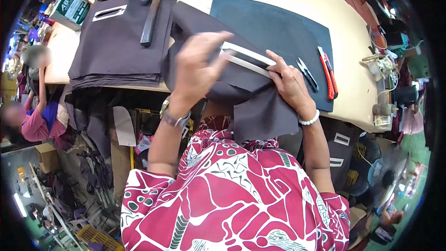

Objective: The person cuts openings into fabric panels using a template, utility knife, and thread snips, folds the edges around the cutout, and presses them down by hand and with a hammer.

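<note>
A dark fabric piece [269, 114] lies over the table's front edge and hangs toward my lap. On it is a white rectangular frame [251, 65] with a long slot. My right hand [289, 78] pinches the frame's right end, thumb and forefinger at its edge. My left hand [197, 67], blurred by motion, is at the left end with thumb and forefinger apart; whether it touches the frame cannot be made out. Behind the frame lies a dark cutting mat [274, 25].
Small snips [307, 74] and a red cutter [328, 74] lie on the mat's right side. To the left, a hammer [151, 21] rests on stacked dark fabric [116, 51], beside an ABC box [70, 8]. Another person [44, 121] is at the far left.
</note>
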`<state>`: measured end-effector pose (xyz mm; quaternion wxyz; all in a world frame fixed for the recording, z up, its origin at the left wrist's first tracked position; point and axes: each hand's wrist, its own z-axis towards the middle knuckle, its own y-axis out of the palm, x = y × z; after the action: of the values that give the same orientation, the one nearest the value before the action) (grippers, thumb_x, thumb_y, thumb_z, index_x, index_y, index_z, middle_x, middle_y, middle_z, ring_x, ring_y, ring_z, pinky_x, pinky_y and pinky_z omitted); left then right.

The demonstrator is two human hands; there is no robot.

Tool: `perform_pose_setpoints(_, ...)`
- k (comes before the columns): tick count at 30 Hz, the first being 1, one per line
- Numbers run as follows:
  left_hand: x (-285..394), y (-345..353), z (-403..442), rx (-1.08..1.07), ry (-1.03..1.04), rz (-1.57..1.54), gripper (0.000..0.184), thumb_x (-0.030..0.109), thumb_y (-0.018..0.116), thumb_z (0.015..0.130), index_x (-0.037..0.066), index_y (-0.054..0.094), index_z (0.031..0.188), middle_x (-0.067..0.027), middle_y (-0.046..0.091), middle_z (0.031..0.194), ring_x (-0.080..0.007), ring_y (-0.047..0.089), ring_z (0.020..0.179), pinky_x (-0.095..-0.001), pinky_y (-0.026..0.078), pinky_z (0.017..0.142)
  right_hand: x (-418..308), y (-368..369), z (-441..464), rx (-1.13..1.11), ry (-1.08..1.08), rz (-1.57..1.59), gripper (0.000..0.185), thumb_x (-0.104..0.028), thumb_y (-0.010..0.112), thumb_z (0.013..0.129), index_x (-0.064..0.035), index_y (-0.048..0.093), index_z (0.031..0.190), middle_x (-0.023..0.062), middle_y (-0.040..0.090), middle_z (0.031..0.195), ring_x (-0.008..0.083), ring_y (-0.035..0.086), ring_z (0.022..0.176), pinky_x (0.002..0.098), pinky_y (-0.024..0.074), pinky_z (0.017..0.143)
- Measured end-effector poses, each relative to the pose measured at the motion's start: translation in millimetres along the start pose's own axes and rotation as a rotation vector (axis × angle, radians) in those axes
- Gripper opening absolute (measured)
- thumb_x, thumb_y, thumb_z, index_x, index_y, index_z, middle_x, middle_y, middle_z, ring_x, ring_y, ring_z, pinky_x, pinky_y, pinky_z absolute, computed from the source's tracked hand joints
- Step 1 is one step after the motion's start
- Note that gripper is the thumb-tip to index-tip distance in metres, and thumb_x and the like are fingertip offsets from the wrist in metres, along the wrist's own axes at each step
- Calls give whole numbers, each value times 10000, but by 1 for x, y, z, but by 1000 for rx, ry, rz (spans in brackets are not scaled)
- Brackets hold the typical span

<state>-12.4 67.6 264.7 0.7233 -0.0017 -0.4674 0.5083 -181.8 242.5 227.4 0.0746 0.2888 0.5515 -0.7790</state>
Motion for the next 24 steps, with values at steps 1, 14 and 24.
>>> perform_pose_setpoints(1, -4, 15, 7, -183, 73, 21, 278, 94, 680, 771, 36, 631, 1039, -110, 629, 1035, -238, 590, 963, -337, 449, 850, 1, 2, -1, 9, -4, -9, 472, -77, 582, 836, -88, 445, 1287, 123, 675, 872, 320, 631, 770, 409, 489, 705)
perform_pose_setpoints(14, -54, 74, 40, -889, 138, -76, 134, 124, 667, 758, 41, 680, 862, -101, 633, 806, -269, 619, 797, -348, 477, 713, 12, 30, -14, 306, -205, -165, 420, -38, 631, 789, -49, 538, 1199, 107, 667, 836, 255, 650, 741, 350, 503, 656)
perform_pose_setpoints(24, -65, 74, 29, -735, 238, -124, 144, 122, 670, 753, 54, 696, 877, -83, 590, 736, -251, 578, 716, -358, 455, 668, 15, 12, -33, -38, -244, -273, 490, -150, 583, 850, -11, 445, 1299, 152, 572, 1178, 246, 549, 1102, 485, 314, 1024)
